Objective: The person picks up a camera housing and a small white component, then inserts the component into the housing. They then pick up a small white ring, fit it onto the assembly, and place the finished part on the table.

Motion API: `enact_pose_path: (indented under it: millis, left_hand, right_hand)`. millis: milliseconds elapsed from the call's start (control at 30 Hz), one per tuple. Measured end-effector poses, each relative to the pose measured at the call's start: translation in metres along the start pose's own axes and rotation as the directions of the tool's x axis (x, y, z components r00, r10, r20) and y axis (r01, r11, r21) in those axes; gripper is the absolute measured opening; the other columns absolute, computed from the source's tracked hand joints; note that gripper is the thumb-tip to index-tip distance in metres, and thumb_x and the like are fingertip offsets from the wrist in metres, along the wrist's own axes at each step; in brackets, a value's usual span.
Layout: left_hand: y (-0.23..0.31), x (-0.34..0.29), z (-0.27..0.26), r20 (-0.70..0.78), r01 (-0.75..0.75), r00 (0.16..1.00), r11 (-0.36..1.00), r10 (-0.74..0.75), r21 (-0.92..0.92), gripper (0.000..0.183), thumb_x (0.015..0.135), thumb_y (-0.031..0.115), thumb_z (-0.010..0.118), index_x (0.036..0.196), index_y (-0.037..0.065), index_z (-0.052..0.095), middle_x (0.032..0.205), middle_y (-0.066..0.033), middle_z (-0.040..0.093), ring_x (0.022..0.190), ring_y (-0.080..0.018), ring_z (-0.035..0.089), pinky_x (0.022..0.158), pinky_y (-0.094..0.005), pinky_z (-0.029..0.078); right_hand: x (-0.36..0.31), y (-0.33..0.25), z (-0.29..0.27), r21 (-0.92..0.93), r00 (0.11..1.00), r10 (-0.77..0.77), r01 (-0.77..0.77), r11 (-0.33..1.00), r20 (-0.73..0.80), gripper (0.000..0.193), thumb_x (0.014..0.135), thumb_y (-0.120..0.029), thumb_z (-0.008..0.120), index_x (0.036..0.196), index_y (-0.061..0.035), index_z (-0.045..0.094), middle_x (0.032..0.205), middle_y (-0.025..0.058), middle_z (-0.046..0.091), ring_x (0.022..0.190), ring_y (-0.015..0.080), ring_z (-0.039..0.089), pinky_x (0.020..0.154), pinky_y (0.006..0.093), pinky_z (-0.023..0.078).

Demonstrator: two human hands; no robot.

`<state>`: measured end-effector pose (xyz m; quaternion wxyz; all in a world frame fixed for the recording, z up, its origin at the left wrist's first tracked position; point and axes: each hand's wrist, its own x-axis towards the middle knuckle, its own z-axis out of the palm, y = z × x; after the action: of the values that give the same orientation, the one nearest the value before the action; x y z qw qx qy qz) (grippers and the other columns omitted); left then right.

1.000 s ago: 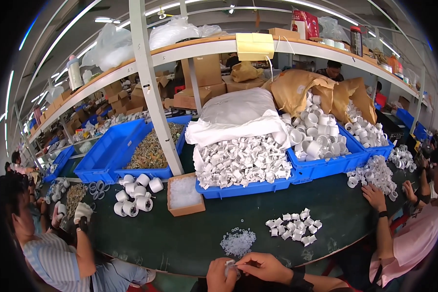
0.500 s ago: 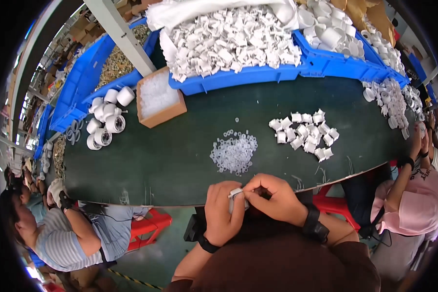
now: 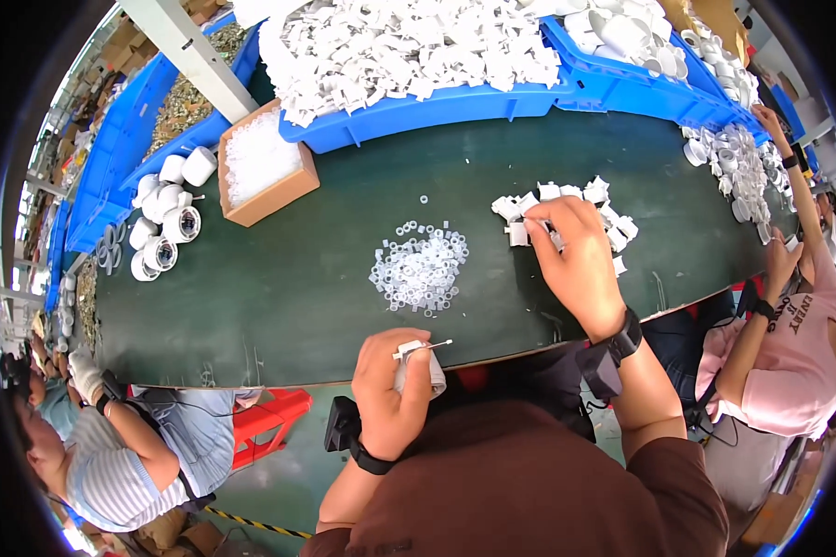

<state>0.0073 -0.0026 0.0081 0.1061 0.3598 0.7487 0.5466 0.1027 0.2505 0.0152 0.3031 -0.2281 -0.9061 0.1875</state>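
My left hand (image 3: pixel 392 395) is closed round a white plastic part (image 3: pixel 434 376) just off the front edge of the table. A thin metal pin (image 3: pixel 439 344) pokes out of its grip to the right; where it is fixed is hidden by the fingers. My right hand (image 3: pixel 581 265) reaches out over a small heap of white plastic pieces (image 3: pixel 622 227), thumb and fingertips pinched at a piece on its left side. Left of that hand lies a pile of small clear plastic rings (image 3: pixel 418 272).
Blue bins (image 3: pixel 418 116) along the far side are heaped with white parts. A cardboard box (image 3: pixel 274 195) of clear pieces stands before them. White cylindrical housings (image 3: pixel 163 218) sit at the left. Co-workers sit on both sides; a red stool (image 3: pixel 269 422) stands at the left.
My right hand has left my left hand and moved forward and right to the heap of white pieces. The left hand has shifted slightly left, still holding its part; the pin now shows.
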Motion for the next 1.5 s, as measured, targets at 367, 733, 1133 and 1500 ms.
enact_pose_path:
  millis: [367,733,1133,1500]
  left_hand:
    - [0.001,0.005,0.002,-0.016,0.037,0.999,0.999,-0.037,-0.021,0.009,0.093,0.008,0.066,0.097,0.001,0.067,0.101,-0.0127,0.072,0.092,-0.031,0.065,0.085,-0.039,0.051]
    - [-0.003,0.008,0.0,0.046,0.05,0.998,0.991,-0.044,-0.126,0.018,0.102,0.01,0.053,0.103,-0.003,0.066,0.111,-0.013,0.069,0.098,-0.0192,0.063,0.088,-0.0315,0.048]
    - [0.001,-0.003,0.003,0.192,0.298,0.954,0.788,-0.23,-0.539,0.02,0.104,0.012,0.055,0.112,-0.001,0.067,0.123,-0.0115,0.069,0.099,-0.0123,0.062,0.088,-0.0283,0.05]
    - [0.003,0.003,0.008,-0.115,0.027,0.993,1.0,-0.028,-0.016,0.013,0.098,0.008,0.06,0.107,0.003,0.068,0.11,-0.013,0.07,0.097,-0.0275,0.063,0.088,-0.0366,0.049]
  right_hand:
    - [0.023,0.005,0.028,-0.137,0.977,-0.18,0.195,0.971,0.116,0.023,0.085,-0.003,0.071,0.108,-0.0061,0.071,0.106,0.0097,0.069,0.098,0.0326,0.06,0.089,0.0429,0.048]
    - [-0.008,-0.042,-0.024,0.722,0.803,0.114,-0.58,0.377,0.585,0.022,0.1,-0.003,0.061,0.123,-0.0028,0.061,0.108,0.0102,0.07,0.085,0.0146,0.07,0.068,0.0265,0.058]
    - [-0.049,-0.075,0.006,0.559,0.947,-0.092,-0.101,0.823,0.307,0.043,0.093,0.004,0.069,0.134,-0.0087,0.066,0.111,0.0093,0.067,0.092,0.0161,0.066,0.076,0.0315,0.056]
    - [-0.053,-0.076,-0.002,0.773,0.814,-0.043,-0.533,0.343,0.58,0.045,0.096,0.004,0.065,0.14,-0.0016,0.056,0.115,0.0079,0.071,0.113,0.0168,0.068,0.095,0.0305,0.054]
